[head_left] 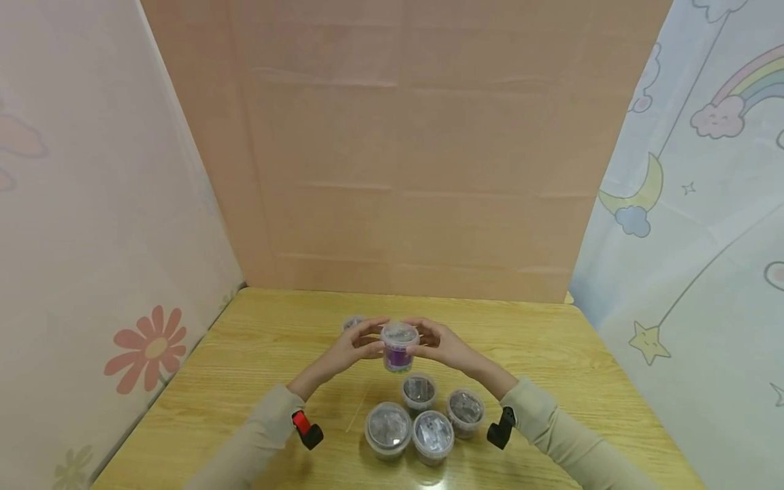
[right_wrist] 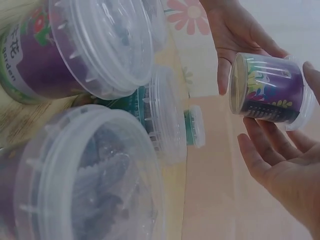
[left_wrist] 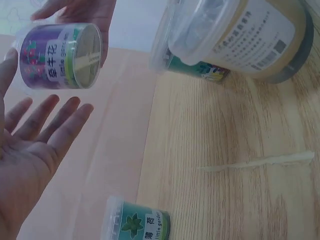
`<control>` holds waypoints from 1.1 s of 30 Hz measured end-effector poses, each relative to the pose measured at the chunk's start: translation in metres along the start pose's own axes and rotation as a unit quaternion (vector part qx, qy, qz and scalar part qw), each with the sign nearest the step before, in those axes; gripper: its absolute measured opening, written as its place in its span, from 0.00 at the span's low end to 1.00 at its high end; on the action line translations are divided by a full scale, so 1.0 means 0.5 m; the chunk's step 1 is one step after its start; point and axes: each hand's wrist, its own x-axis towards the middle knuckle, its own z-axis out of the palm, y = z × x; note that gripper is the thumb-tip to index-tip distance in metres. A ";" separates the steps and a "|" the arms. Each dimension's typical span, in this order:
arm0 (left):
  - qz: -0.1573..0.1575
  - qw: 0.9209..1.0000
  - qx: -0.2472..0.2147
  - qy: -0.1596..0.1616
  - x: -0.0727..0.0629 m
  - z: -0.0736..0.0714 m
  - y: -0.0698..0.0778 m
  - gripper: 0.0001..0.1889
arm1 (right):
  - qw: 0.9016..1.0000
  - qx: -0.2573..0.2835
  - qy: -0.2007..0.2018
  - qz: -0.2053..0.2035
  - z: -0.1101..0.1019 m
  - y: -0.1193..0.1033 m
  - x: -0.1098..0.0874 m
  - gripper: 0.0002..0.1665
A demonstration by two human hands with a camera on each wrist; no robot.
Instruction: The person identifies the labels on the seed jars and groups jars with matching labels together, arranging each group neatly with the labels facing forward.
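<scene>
Between both hands, above the table, is a small clear plastic planting pot (head_left: 399, 347) with a purple printed label and a clear lid. My left hand (head_left: 358, 344) holds its left side, thumb near the lid edge and other fingers spread in the left wrist view. From the opposite side my right hand (head_left: 444, 347) grips it, with thumb by the lid and fingertips along the wall in the right wrist view. The pot's flat base (left_wrist: 87, 56) shows in the left wrist view. A green-labelled pot (left_wrist: 132, 220) stands behind my left hand.
Several lidded pots cluster nearer the body: a larger tan-labelled one (left_wrist: 250, 40), one at the front (head_left: 433, 437), one at the right (head_left: 465, 412) and one behind (head_left: 419, 391). The wooden table (head_left: 245, 381) meets a peach backdrop (head_left: 398, 170) and printed cloth sides.
</scene>
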 end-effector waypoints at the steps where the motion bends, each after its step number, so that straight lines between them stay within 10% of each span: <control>1: 0.004 1.000 -0.003 -0.009 0.001 -0.003 -0.006 0.28 | 1.000 0.004 -0.006 -0.002 0.000 0.004 0.001 0.32; 16: 0.018 1.000 -0.012 -0.013 0.006 0.001 -0.014 0.27 | 0.999 0.033 -0.034 -0.006 -0.003 0.008 -0.004 0.33; 33: 0.000 0.997 -0.005 0.071 0.009 0.028 0.030 0.25 | 0.996 0.002 0.081 0.032 0.032 -0.066 -0.014 0.38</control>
